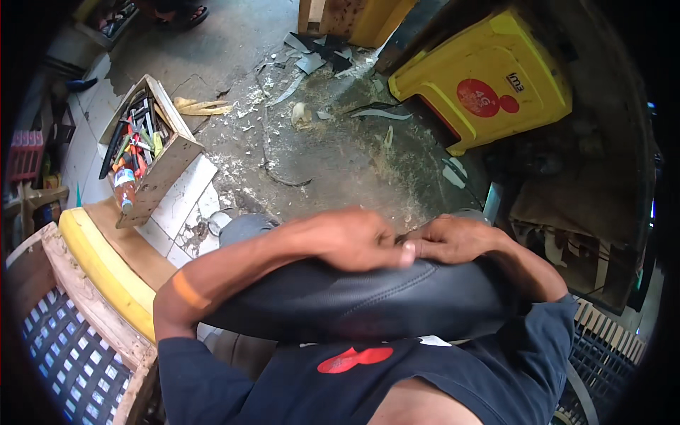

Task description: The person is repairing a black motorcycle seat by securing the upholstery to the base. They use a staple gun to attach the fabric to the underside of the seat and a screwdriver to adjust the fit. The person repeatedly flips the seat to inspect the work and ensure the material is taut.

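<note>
Across my lap lies a padded black seat (397,301) with a leather-like cover and a stitched seam. My left hand (354,239) is at its far edge, closed and slightly smeared by motion, the thumb pointing right. What its curled fingers hold is hidden. Close beside it, my right hand (457,237) grips the far edge of the cover, fingers folded over and thumb reaching toward the left hand. The seat's underside is out of sight.
To the left stands a wooden box (159,177) of hand tools with a bottle in it. Nearer is a yellow-edged curved piece (106,265) beside a woven-strap frame (78,368). A yellow plastic stool (489,85) lies tipped at far right. Scraps (312,60) litter the floor.
</note>
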A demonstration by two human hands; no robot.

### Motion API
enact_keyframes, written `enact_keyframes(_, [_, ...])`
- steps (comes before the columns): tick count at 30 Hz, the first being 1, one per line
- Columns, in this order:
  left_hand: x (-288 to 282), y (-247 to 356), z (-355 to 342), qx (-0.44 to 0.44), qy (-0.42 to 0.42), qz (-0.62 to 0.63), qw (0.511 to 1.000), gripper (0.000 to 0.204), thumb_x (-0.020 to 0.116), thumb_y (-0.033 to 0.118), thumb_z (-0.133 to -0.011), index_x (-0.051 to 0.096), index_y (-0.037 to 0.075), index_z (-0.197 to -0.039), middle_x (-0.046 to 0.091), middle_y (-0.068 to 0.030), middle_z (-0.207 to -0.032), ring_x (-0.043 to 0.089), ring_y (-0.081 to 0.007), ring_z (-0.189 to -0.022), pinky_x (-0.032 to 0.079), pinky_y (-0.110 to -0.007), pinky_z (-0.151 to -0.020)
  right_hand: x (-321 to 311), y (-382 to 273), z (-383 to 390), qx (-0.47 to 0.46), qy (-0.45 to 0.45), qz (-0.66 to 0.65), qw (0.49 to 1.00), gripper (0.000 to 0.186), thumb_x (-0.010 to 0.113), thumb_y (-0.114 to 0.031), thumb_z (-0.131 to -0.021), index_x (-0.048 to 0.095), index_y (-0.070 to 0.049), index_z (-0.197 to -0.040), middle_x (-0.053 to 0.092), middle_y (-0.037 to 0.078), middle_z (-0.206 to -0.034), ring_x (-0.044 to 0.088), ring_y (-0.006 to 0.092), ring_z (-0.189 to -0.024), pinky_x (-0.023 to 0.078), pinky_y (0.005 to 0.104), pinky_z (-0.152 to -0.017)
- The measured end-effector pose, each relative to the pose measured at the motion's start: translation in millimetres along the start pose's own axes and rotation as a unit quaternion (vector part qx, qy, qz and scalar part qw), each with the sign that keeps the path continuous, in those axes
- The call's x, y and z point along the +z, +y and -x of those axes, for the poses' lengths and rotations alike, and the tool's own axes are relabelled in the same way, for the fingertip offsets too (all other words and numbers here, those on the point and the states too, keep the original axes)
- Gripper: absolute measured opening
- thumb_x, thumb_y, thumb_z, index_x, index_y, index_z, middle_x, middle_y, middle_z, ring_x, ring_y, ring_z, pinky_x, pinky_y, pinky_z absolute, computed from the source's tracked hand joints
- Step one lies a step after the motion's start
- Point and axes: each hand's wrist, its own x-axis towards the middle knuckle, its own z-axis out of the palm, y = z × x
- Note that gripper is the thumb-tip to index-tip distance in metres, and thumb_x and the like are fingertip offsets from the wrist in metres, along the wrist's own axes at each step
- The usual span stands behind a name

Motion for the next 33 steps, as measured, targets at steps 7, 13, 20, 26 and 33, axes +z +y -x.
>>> enact_keyframes(7, [28.7, 8.7, 21.7, 0.127, 0.292, -0.104, 0.942, 0.030, 0.084, 0.027, -0.089, 0.065, 0.004, -0.086, 0.060, -0.0124, -0.071, 0.062, -0.0360, -0.064, 0.046, -0.046, -0.058, 7.9, 4.1, 25.4, -0.233, 0.191, -0.008, 0.954, 0.044, 0.065, -0.046, -0.105, 0.072, -0.003, -0.108, 0.071, 0.022, -0.093, 0.070, 0.0427, -0.092, 0.054, 0.0520, -0.081])
enact_keyframes(13, [18.6, 22.7, 5.4, 0.169, 0.334, -0.144, 0.916, 0.028, 0.089, 0.020, -0.084, 0.065, 0.006, -0.080, 0.058, -0.0085, -0.068, 0.062, -0.0280, -0.057, 0.045, -0.040, -0.050, 21.9, 6.9, 34.8, -0.243, 0.344, -0.024, 0.907, 0.034, 0.075, -0.028, -0.100, 0.059, -0.004, -0.083, 0.054, 0.013, -0.053, 0.060, 0.0377, -0.049, 0.046, 0.0462, -0.047])
enact_keyframes(20, [12.6, 6.6, -2.2, 0.190, 0.349, -0.224, 0.890, 0.040, 0.084, 0.033, -0.091, 0.057, 0.008, -0.074, 0.056, -0.0069, -0.061, 0.062, -0.0269, -0.053, 0.046, -0.041, -0.046, 23.6, 20.3, 13.4, -0.271, 0.394, -0.013, 0.878, 0.032, 0.078, -0.025, -0.099, 0.068, -0.002, -0.079, 0.060, 0.013, -0.058, 0.063, 0.0320, -0.050, 0.046, 0.0417, -0.048])
enact_keyframes(26, [18.4, -24.5, -21.6, 0.155, 0.248, -0.148, 0.945, 0.040, 0.077, 0.038, -0.097, 0.063, 0.005, -0.078, 0.067, -0.0160, -0.068, 0.067, -0.0387, -0.063, 0.051, -0.048, -0.055, 29.9, 35.9, -8.8, -0.216, 0.331, -0.026, 0.918, 0.038, 0.074, -0.037, -0.101, 0.076, -0.002, -0.085, 0.063, 0.021, -0.060, 0.066, 0.0386, -0.055, 0.051, 0.0467, -0.054])
enact_keyframes(33, [30.7, -29.7, -24.2, 0.111, 0.217, -0.154, 0.957, 0.039, 0.071, 0.040, -0.101, 0.070, 0.004, -0.087, 0.068, -0.0202, -0.070, 0.068, -0.0431, -0.068, 0.052, -0.052, -0.061, 36.3, 43.5, -15.1, -0.228, 0.312, -0.040, 0.921, 0.040, 0.075, -0.036, -0.101, 0.075, -0.002, -0.081, 0.058, 0.018, -0.059, 0.058, 0.0332, -0.051, 0.043, 0.0458, -0.053])
